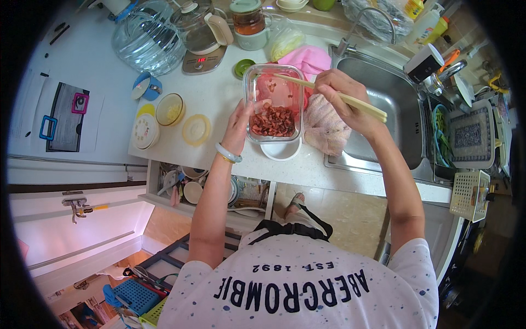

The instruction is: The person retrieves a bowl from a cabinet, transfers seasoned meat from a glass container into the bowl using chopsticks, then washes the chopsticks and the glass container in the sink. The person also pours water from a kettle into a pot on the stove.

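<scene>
My left hand [238, 127] grips the left side of a clear rectangular glass container [273, 141]. Chopped dark-red pieces [273, 121], perhaps meat, lie heaped in its near half. Reddish smears mark the far half. Between the fingers of my right hand [345, 96] are light wooden chopsticks [361, 107], their tips over the container's far end. A white bowl [281, 152] shows partly from beneath the container's near edge. Right of the container, a crumpled pinkish cloth [326, 125] reaches the sink's rim. A bright pink cloth [308, 57] lies behind.
The steel sink [382, 98] with its faucet is at right. Left stand a glass bowl [170, 110] with yellowish bits, a lid [196, 129], a white-lidded tub [146, 130] and a blue cup [148, 86]. A kettle [201, 33] rests on a scale [204, 61]. Below, a drawer [269, 199] stands pulled out.
</scene>
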Motion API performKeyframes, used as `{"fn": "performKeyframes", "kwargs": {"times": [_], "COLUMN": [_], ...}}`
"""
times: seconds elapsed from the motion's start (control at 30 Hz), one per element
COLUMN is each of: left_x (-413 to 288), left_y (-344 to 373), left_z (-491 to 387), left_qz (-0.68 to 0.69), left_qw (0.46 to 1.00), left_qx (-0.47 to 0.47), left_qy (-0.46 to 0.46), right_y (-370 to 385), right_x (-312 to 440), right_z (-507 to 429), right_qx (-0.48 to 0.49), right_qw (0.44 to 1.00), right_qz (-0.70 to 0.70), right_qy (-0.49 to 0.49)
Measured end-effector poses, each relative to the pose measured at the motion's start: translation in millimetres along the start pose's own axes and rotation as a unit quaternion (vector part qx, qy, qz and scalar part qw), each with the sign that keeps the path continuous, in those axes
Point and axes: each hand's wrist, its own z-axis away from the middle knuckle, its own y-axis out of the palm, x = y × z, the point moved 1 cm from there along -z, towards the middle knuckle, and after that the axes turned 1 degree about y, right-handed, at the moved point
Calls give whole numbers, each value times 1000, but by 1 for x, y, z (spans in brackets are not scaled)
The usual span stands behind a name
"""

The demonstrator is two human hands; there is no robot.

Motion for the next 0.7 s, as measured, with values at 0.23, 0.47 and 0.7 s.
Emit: {"fn": "performKeyframes", "kwargs": {"times": [0.23, 0.47, 0.7], "left_x": [4, 12, 6], "left_y": [-4, -9, -5], "left_z": [-2, -5, -4], "left_qz": [6, -52, -12], "left_qw": [1000, 998, 1000], "left_qx": [-13, 16, 21], "left_qy": [5, 19, 8], "right_y": [11, 21, 32], "right_x": [0, 2, 21], "right_z": [12, 6, 2], "right_qx": [42, 114, 128], "right_qw": [995, 991, 986], "right_qz": [-50, -58, -107], "right_qy": [-82, -36, 20]}}
